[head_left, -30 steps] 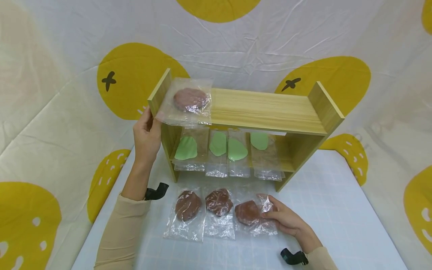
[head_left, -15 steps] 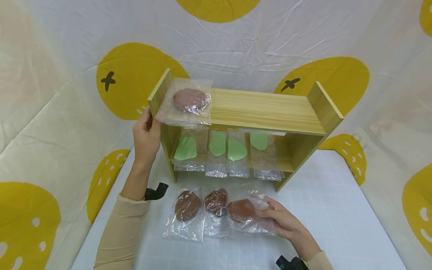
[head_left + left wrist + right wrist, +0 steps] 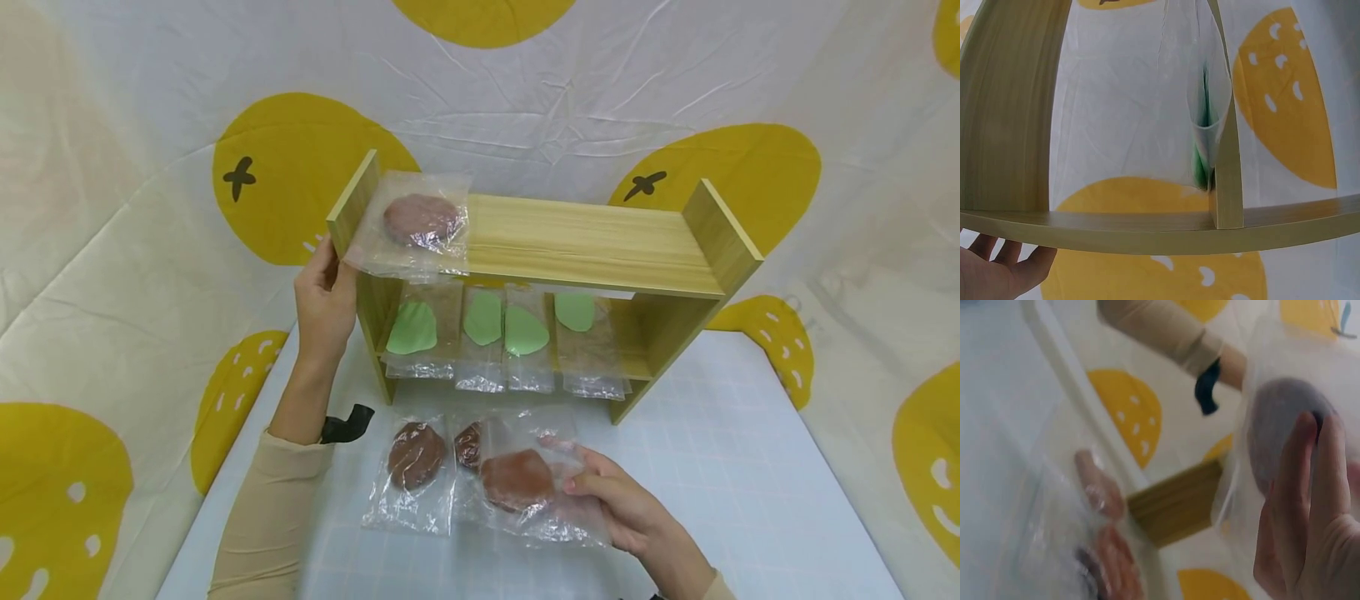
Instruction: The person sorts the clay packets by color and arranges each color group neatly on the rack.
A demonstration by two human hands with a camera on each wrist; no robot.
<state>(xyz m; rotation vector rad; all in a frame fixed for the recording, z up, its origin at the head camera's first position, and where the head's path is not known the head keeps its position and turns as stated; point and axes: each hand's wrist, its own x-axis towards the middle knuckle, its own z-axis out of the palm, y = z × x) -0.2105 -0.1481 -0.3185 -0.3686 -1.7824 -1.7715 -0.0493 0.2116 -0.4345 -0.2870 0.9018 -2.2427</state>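
My right hand [image 3: 626, 504] pinches the right edge of a clear plastic bag [image 3: 517, 479] holding a flat, brown, patty-like disc. This bag hangs over another bagged brown disc [image 3: 467, 447] and partly hides it. To their left lies one more bagged brown disc [image 3: 416, 457] on the table. My left hand [image 3: 326, 292] grips the left side panel of a two-tier wooden shelf [image 3: 592, 242]; its fingers [image 3: 1029, 272] touch the panel's outer face, and the thumb tip is not clearly visible. A bagged brown disc [image 3: 423, 221] rests at the left end of the top tier.
Several bags with green, leaf-like pieces [image 3: 525, 332] line the lower tier, their ends drooping over its front edge. The shelf stands on a pale table [image 3: 750, 483]. Behind it hangs a white cloth [image 3: 555, 92] with yellow shapes.
My right hand has brought its bag leftward and off the table, over the middle bag. The left hand keeps its place on the shelf.
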